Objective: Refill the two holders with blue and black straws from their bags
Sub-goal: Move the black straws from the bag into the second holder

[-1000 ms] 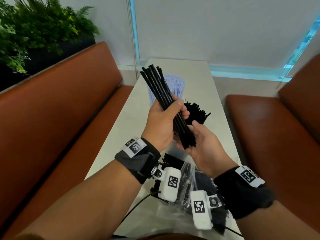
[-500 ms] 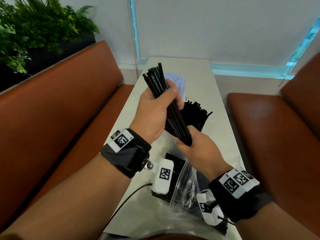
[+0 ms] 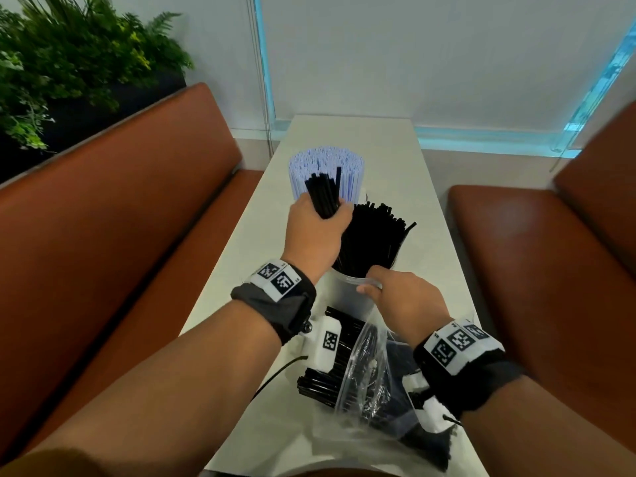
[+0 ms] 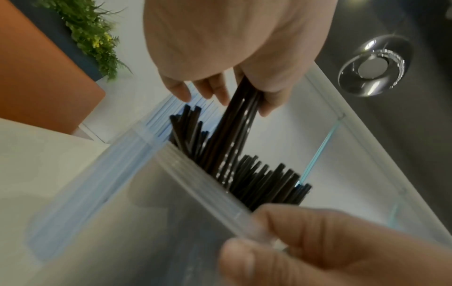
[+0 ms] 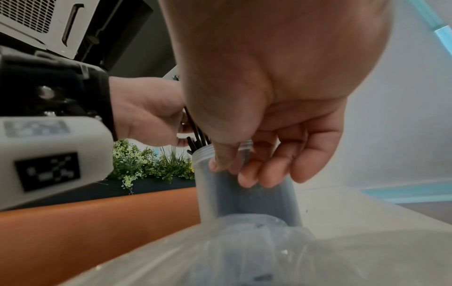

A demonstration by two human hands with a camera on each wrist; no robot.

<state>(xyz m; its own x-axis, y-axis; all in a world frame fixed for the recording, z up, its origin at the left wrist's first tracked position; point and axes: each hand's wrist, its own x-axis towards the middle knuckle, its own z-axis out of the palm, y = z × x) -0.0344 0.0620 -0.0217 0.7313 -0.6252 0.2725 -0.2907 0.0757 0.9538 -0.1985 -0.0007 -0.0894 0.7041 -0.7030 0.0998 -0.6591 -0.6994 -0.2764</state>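
My left hand (image 3: 325,218) grips a bunch of black straws (image 3: 323,196), lower ends down among the black straws (image 3: 375,235) standing in the near translucent holder (image 3: 347,297). In the left wrist view the bunch (image 4: 234,123) slants from my fingers (image 4: 266,104) into that holder (image 4: 176,193). My right hand (image 3: 370,285) pinches the holder's rim, thumb outside and fingers (image 5: 269,170) over the edge of the holder (image 5: 247,199). Behind it stands the holder packed with blue straws (image 3: 327,165). A clear bag of black straws (image 3: 364,370) lies near me on the table.
The narrow pale table (image 3: 430,187) runs away from me between two brown bench seats (image 3: 120,218) (image 3: 537,256). Green plants (image 3: 69,56) stand behind the left bench. A black cable (image 3: 275,373) crosses the table's near left edge under my left wrist.
My left hand has carried the black bunch forward and down into the near holder. My right hand has let go of the bunch's lower end and taken the holder's rim.
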